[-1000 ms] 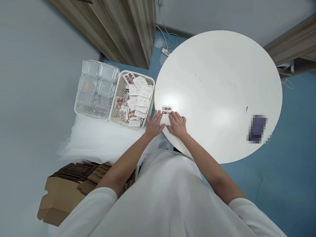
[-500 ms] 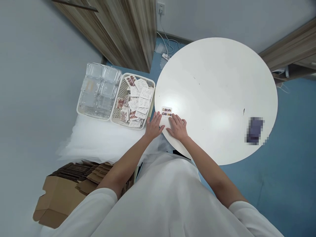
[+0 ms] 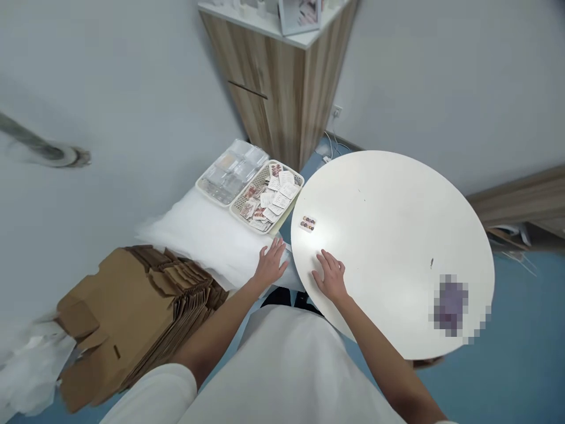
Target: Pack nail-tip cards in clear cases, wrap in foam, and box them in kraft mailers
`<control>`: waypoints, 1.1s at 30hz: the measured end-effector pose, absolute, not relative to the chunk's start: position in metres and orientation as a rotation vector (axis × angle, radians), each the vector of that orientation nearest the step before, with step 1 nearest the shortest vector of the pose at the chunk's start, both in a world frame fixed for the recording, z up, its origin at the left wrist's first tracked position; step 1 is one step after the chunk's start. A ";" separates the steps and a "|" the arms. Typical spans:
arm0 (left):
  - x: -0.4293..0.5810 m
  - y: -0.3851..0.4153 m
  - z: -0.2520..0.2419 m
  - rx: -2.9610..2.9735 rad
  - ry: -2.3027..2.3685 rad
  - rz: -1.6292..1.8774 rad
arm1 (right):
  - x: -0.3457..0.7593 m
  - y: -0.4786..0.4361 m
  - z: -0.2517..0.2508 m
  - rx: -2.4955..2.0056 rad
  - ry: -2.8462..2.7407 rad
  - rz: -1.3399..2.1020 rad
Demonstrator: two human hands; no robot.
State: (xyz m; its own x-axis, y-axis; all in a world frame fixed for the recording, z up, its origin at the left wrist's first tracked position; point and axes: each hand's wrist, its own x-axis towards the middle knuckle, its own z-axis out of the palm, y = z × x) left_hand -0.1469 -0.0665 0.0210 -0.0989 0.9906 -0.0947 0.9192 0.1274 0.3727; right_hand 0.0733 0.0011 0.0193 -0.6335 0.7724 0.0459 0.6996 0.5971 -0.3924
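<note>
A small white card with two rows of press-on nails [image 3: 308, 224] lies near the left edge of the round white table [image 3: 388, 206]. My left hand [image 3: 270, 263] hovers over the gap beside the table, fingers spread and holding nothing. Over the tabletop, below the card, my right hand [image 3: 331, 274] has its fingers apart, with nothing in it. Neither hand touches the card. Left of the table, a white perforated basket [image 3: 237, 208] holds several similar cards, many with their printed side up. Beside it sits another basket of clear plastic boxes [image 3: 241, 165].
White packing sheets [image 3: 198, 229] lie under the baskets. Folded brown cardboard boxes [image 3: 132, 300] are stacked at the lower left. A wood-grain cabinet [image 3: 273, 100] stands behind. A blurred, pixelated dark object [image 3: 450, 306] rests on the table's right side.
Both hands have drawn back from the card toward my body, leaving it on the table. The view has tilted up and turned left, showing the cabinet top and more of the cardboard stack.
</note>
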 end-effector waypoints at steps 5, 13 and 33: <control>-0.145 -0.101 0.034 1.698 1.963 0.355 | 0.081 -0.006 0.020 -1.037 -2.657 0.709; -0.186 -0.125 0.072 1.495 1.979 0.464 | 0.027 0.004 0.035 -0.806 -2.666 0.968; -0.357 -0.060 0.104 1.359 2.213 0.400 | -0.193 0.063 0.076 -0.923 -2.472 1.130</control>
State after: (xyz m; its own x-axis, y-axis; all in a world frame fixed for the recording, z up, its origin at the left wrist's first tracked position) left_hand -0.3569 -0.0601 0.1037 -0.3705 0.8897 -0.2668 0.7401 0.4563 0.4940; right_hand -0.1932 0.0627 0.0759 -0.7605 0.6490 -0.0181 0.4385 0.4929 -0.7515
